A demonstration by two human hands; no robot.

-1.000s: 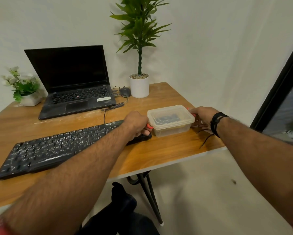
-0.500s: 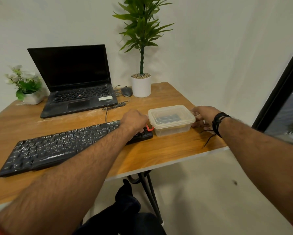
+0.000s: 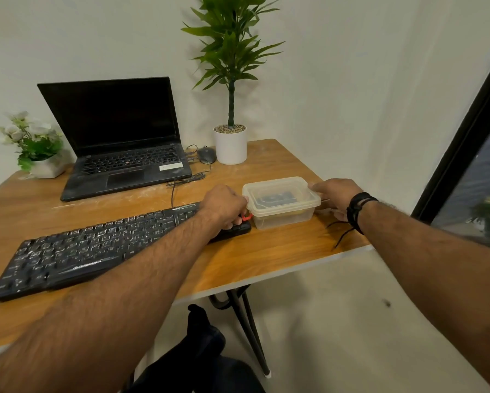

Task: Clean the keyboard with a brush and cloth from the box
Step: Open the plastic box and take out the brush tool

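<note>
A clear plastic box [image 3: 283, 214] with its lid on stands on the wooden table, just right of the black keyboard [image 3: 96, 245]. Something dark shows through the lid; I cannot tell what it is. My left hand [image 3: 224, 207] grips the box's left end, fingers curled at the red clip there. At the right end of the lid my right hand [image 3: 334, 194] holds the rim with its fingers curled on it. The keyboard lies slanted across the table's front, dusty white marks on its keys.
An open black laptop [image 3: 119, 148] sits at the back, with a mouse [image 3: 206, 155] and a tall plant in a white pot [image 3: 230, 144] to its right. A small flower pot [image 3: 44, 165] stands far left. The table edge [image 3: 337, 255] runs close to the box.
The red clip at the box's right end, seen a second ago, no longer shows under my right hand. Both hands stay at the box ends; the view shifted slightly.
</note>
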